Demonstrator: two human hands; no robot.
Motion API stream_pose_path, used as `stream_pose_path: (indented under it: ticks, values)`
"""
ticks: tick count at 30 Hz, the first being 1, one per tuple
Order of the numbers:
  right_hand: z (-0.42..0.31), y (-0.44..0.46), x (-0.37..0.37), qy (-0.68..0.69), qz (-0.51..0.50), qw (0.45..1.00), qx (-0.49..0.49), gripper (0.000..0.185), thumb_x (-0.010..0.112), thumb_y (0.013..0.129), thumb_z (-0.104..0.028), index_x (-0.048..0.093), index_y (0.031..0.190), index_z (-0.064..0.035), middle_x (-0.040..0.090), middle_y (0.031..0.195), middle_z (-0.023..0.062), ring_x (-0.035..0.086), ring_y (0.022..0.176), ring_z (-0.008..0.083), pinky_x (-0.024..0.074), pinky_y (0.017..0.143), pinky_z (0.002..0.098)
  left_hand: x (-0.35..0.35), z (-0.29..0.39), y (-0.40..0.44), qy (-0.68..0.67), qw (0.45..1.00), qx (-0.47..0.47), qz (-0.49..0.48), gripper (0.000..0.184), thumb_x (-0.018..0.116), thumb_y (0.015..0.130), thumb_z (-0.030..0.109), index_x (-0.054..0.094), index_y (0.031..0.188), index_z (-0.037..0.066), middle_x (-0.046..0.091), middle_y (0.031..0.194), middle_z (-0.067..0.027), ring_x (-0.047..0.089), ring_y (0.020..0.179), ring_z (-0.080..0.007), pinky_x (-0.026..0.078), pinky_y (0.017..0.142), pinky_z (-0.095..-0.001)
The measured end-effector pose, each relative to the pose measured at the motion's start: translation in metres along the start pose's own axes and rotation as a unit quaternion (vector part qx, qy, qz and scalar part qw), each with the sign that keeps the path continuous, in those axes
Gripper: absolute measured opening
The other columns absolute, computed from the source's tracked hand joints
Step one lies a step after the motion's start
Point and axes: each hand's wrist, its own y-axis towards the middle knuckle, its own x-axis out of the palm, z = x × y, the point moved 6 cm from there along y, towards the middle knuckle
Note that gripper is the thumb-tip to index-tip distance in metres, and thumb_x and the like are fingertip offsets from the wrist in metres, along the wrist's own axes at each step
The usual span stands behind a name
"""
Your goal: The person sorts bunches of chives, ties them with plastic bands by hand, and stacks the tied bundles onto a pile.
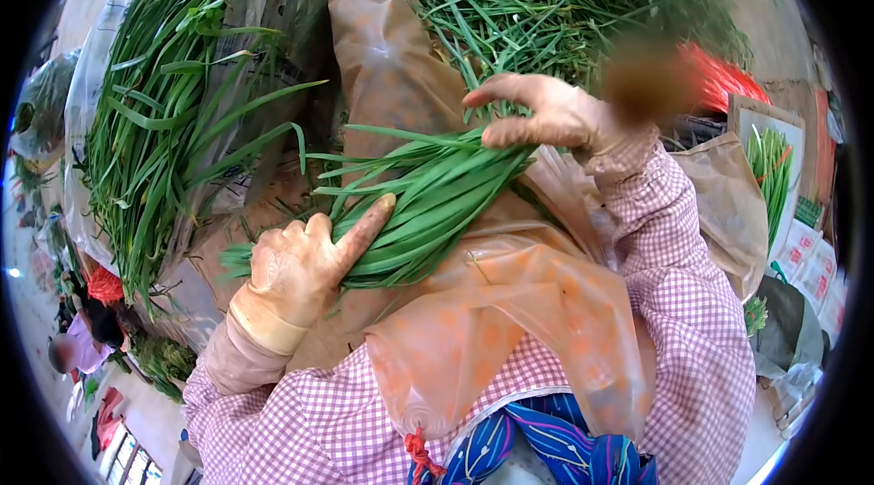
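Head view: gripping a bunch of green leaves [446, 198] over the apron

Clasps the left end of the bunch of green leaves in the left hand [296, 267], with fingers curled in and thumb laid over the blades; cannot tell how tightly. Poises the right hand [546, 116] at the opposite end, with thumb and fingers parted by a clear gap; cannot tell whether they press on any leaf. Has the bunch of green leaves slanting between both hands, above a translucent brown apron [510, 271]. Wears checked sleeves [669, 203] behind both hands. Stretches a brown-covered leg [387, 53] forward, ahead of the gap between the hands. Shows, left of and beyond the left hand, a clear plastic bag [107, 39] filled with long leaves [155, 130]. Shows a broad loose heap of leaves [555, 3] ahead of the right hand, red strands [724, 80] just to its right, and an upright bundle of greens [772, 171] farther right.
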Motion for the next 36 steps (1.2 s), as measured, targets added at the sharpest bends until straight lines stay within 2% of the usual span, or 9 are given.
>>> stream_pose_path:
  ticks: [9, 10, 14, 16, 20, 22, 30, 33, 36]
  values:
    - [-0.045, 0.012, 0.048, 0.134, -0.024, 0.99, -0.03, 0.044, 0.074, 0.082, -0.028, 0.059, 0.113, -0.0007, 0.063, 0.104, 0.009, 0.059, 0.099, 0.0181, 0.0474, 0.085, 0.0313, -0.028, 0.01, 0.006, 0.137, 0.985, 0.062, 0.088, 0.067, 0.057, 0.082, 0.023, 0.039, 0.144, 0.039, 0.038, 0.062, -0.0018, 0.045, 0.047, -0.0148, 0.04, 0.037, -0.0298]
    - [-0.046, 0.013, 0.053, 0.146, -0.022, 0.985, -0.083, 0.046, 0.073, 0.081, -0.036, 0.06, 0.109, -0.0015, 0.065, 0.096, 0.0166, 0.062, 0.095, 0.0296, 0.0477, 0.083, 0.0372, -0.031, 0.01, 0.008, 0.138, 0.984, 0.062, 0.088, 0.067, 0.057, 0.082, 0.023, 0.039, 0.144, 0.039, 0.038, 0.062, -0.0018, 0.045, 0.047, -0.0148, 0.04, 0.037, -0.0298]
    - [-0.054, 0.013, 0.044, 0.248, 0.035, 0.963, -0.101, 0.028, 0.068, 0.088, -0.027, 0.06, 0.1, -0.0034, 0.064, 0.086, 0.0074, 0.059, 0.084, 0.0152, 0.0476, 0.075, 0.03, -0.048, 0.006, 0.014, 0.267, 0.944, 0.079, 0.177, 0.069, 0.058, 0.079, 0.022, 0.04, 0.144, 0.04, 0.035, 0.063, 0.0008, 0.042, 0.049, -0.0124, 0.038, 0.039, -0.0273]
    - [-0.054, 0.013, 0.023, 0.259, 0.189, 0.928, -0.188, 0.02, 0.063, 0.093, -0.025, 0.061, 0.095, -0.0052, 0.061, 0.079, 0.0034, 0.058, 0.078, 0.0121, 0.0477, 0.071, 0.0269, -0.055, 0.0, 0.012, 0.318, 0.92, 0.082, 0.214, 0.07, 0.058, 0.079, 0.022, 0.04, 0.144, 0.04, 0.034, 0.063, 0.0016, 0.041, 0.049, -0.0115, 0.037, 0.04, -0.0266]
    - [-0.024, 0.007, -0.019, 0.655, 0.218, 0.697, -0.196, 0.022, 0.056, 0.097, -0.03, 0.058, 0.092, -0.0085, 0.051, 0.064, -0.0006, 0.046, 0.049, 0.0136, 0.0437, 0.052, 0.0305, -0.065, -0.017, 0.008, 0.314, 0.918, 0.033, 0.238, 0.07, 0.057, 0.078, 0.018, 0.042, 0.143, 0.039, 0.035, 0.064, 0.0012, 0.042, 0.051, -0.0121, 0.038, 0.042, -0.0271]
    - [-0.011, 0.0, -0.031, 0.665, 0.197, 0.687, -0.214, 0.031, 0.042, 0.102, -0.036, 0.054, 0.092, -0.0095, 0.039, 0.056, -0.005, 0.031, 0.043, 0.0078, 0.0295, 0.042, 0.0255, -0.053, -0.027, 0.003, 0.274, 0.943, 0.003, 0.19, 0.069, 0.057, 0.077, 0.016, 0.044, 0.141, 0.04, 0.036, 0.066, 0.0005, 0.044, 0.051, -0.0134, 0.039, 0.043, -0.0277]
    - [0.037, -0.02, -0.071, 0.675, 0.219, 0.668, -0.222, 0.028, 0.046, 0.101, -0.032, 0.054, 0.092, -0.0067, 0.035, 0.051, -0.0064, 0.027, 0.037, 0.0073, 0.0251, 0.037, 0.0258, -0.004, -0.018, -0.013, 0.046, 0.981, 0.051, 0.181, 0.06, 0.058, 0.076, 0.013, 0.056, 0.132, 0.033, 0.045, 0.071, -0.0037, 0.051, 0.057, -0.0195, 0.042, 0.047, -0.0325]
    - [0.083, -0.053, -0.119, 0.552, 0.446, 0.694, -0.124, 0.021, 0.05, 0.098, -0.02, 0.047, 0.079, -0.0134, 0.035, 0.049, -0.0077, 0.027, 0.037, 0.0072, 0.0267, 0.038, 0.0262, -0.001, -0.022, -0.016, 0.011, 0.979, 0.063, 0.191, 0.059, 0.06, 0.074, 0.013, 0.057, 0.131, 0.031, 0.047, 0.072, -0.0045, 0.052, 0.058, -0.021, 0.042, 0.048, -0.0337]
    - [0.153, -0.094, -0.148, 0.516, 0.489, 0.703, -0.027, 0.027, 0.056, 0.095, -0.034, 0.052, 0.101, -0.0088, 0.047, 0.063, -0.0026, 0.037, 0.046, 0.0077, 0.0349, 0.045, 0.0264, 0.018, -0.029, -0.028, 0.011, 0.988, 0.031, 0.151, 0.058, 0.06, 0.075, 0.013, 0.058, 0.13, 0.03, 0.048, 0.073, -0.0048, 0.052, 0.059, -0.0215, 0.043, 0.049, -0.0341]
